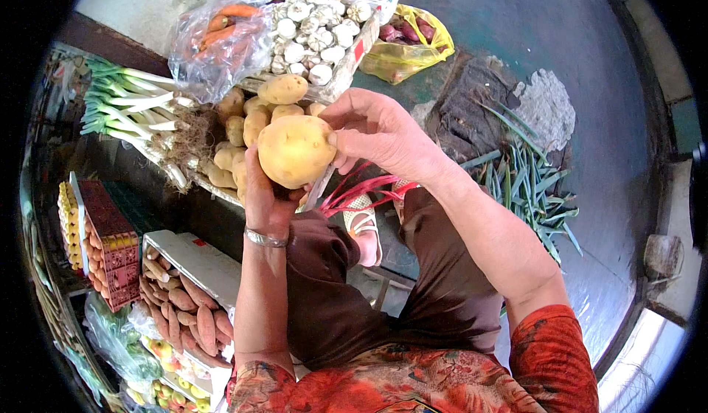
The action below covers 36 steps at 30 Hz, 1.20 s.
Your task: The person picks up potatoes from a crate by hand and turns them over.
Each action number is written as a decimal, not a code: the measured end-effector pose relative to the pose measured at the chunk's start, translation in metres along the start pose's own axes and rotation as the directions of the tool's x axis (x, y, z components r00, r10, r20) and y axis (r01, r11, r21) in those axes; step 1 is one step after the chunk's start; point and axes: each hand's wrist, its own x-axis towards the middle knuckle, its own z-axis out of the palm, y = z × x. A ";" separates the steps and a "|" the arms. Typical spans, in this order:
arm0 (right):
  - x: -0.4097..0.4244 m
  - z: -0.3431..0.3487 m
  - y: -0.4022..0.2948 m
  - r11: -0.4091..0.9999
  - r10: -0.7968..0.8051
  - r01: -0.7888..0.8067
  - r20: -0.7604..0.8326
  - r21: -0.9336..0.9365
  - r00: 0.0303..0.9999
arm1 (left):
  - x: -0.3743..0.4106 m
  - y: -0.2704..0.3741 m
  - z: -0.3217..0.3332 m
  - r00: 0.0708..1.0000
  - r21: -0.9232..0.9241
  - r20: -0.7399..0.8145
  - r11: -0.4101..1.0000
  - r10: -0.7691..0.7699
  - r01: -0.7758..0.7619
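Observation:
A large yellow potato (296, 151) is held up before me. My left hand (267, 194) cups it from below and from its left side, with a metal bracelet (266, 239) at the wrist. On the potato's right edge rest the thumb and fingers of my right hand (373, 132). Just behind lies a heap of potatoes (256, 125) in a crate, partly hidden by my hands. White garlic bulbs (316, 31) fill a box beyond the potatoes. Red plastic strips (359, 189) hang below my right hand, above my feet.
Spring onions (149, 100) and bagged carrots (221, 34) lie at the left. A yellow bag of onions (406, 42) stands on the floor, near a dark cloth (470, 103) and cut green leaves (525, 186). Sweet potatoes (188, 313) and egg trays (110, 252) are at the lower left.

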 end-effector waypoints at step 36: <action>-0.002 0.002 0.009 0.807 0.028 -0.090 -0.114 -0.584 0.993 | 0.047 0.069 -0.049 0.926 0.267 -0.196 0.926 0.323 -0.266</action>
